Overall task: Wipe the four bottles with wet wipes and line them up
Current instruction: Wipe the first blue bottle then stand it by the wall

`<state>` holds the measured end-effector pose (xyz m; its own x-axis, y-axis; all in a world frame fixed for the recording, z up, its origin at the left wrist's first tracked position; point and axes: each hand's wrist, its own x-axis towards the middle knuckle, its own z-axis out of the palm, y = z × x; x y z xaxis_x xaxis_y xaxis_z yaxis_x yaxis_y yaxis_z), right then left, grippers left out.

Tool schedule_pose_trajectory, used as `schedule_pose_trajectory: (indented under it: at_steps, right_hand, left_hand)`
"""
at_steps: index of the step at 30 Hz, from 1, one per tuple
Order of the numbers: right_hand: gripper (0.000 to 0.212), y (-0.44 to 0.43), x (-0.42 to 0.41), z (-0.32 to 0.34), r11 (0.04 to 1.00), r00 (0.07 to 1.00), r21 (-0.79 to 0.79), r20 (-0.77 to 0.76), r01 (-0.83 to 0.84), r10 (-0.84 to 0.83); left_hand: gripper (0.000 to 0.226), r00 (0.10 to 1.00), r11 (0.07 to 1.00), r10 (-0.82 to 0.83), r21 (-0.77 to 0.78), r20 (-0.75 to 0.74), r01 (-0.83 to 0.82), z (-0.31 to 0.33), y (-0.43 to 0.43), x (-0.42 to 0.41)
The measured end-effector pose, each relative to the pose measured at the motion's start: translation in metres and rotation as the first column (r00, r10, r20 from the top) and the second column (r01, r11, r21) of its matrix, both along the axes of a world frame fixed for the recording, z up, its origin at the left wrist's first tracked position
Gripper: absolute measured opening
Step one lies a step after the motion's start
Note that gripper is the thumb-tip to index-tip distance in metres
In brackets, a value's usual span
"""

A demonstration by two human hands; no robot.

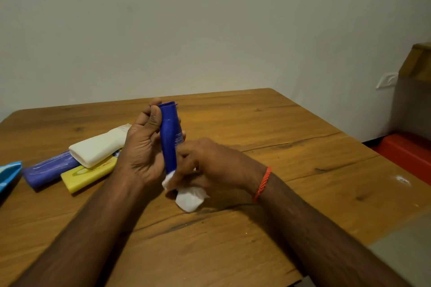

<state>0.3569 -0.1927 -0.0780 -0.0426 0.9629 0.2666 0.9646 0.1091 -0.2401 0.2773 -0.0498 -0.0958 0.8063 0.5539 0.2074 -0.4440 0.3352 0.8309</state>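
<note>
My left hand (142, 147) grips a dark blue bottle (170, 133) upright above the wooden table (279, 147), cap end up. My right hand (210, 165) is closed on a white wet wipe (190, 198) and presses it around the bottle's lower end. Three more bottles lie on their sides at the left: a white one (98, 147) resting on top of a purple one (50, 168) and a yellow one (88, 173). Part of the white bottle's neck is hidden behind my left hand.
A light blue packet (8, 173) pokes in at the left edge of the table. An orange-red seat (405, 151) and a wooden piece of furniture (417, 60) stand beyond the table's right side. A plain wall runs behind.
</note>
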Motion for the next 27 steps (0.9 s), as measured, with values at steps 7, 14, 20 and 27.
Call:
schedule_pose_trajectory:
  at_steps: [7, 14, 20, 27]
  right_hand:
    - [0.023, -0.001, 0.004, 0.001, 0.98, 0.987, -0.196, -0.141, 0.044, -0.073]
    - [0.02, 0.001, 0.012, -0.006, 0.988, 0.978, 0.052, -0.161, 0.145, -0.135]
    - [0.011, -0.002, 0.018, 0.004, 0.769, 0.733, 0.519, -0.673, 0.374, 0.099]
    - [0.024, -0.015, 0.031, 0.019, 0.623, 0.271, 0.531, -0.842, 0.575, 0.467]
  left_hand:
    - [0.049, 0.996, 0.988, 0.066, -0.133, -0.053, -0.073, 0.002, -0.007, -0.002]
    - [0.064, 0.998, 0.988, 0.021, 0.153, -0.059, -0.012, 0.0, -0.018, -0.004]
    - [0.053, 0.997, 0.932, 0.055, 0.356, 0.05, -0.069, 0.002, -0.018, -0.002]
    - [0.05, 0.97, 0.556, 0.217, 0.802, 0.113, -0.218, 0.012, -0.014, -0.004]
